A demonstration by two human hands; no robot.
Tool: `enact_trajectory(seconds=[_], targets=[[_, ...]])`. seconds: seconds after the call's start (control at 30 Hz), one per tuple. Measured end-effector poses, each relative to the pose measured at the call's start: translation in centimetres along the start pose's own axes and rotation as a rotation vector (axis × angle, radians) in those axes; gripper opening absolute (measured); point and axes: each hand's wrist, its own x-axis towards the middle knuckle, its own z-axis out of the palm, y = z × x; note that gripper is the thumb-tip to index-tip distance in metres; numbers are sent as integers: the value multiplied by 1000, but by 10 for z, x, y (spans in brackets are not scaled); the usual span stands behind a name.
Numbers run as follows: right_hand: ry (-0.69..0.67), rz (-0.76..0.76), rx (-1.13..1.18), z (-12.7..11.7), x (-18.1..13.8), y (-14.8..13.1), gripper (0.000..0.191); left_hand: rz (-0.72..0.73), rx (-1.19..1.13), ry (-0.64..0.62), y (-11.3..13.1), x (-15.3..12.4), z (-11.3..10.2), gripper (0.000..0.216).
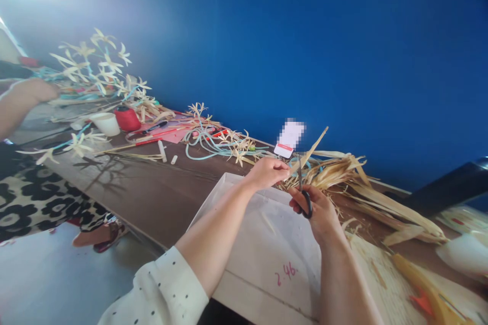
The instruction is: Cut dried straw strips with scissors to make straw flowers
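I have the left hand (266, 173) closed to a pinch on a pale strip (314, 145) above the desk (171, 185); my right hand (322, 212) curls round the scissors (309, 207), blades at the strip. Husks (337, 174) lie just right, flowers (110, 64) far left.

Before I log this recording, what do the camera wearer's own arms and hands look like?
A loose, off-white sleeve with small dark dots covers the upper part of the left arm in view, ending near the elbow. The right arm shows bare, with no sleeve in sight. The left hand and right hand are ungloved.
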Motion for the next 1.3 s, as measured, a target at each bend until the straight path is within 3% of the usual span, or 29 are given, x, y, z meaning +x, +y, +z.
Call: enact_trajectory(seconds=[0.3,0.63,0.97,1.3], targets=[[-1,-34,17,0,0,3,37,-82,-85,-22,6,-1,-2,29],[4,-59,-18,-2,1,6,43,-70,-80,-36,3,0,-3,27],[-21,-91,-57,-5,0,6,31,-94,-108,-22,5,0,-4,27],[-24,-112,-72,-4,-2,3,34,-86,-114,-13,3,0,-5,27]])
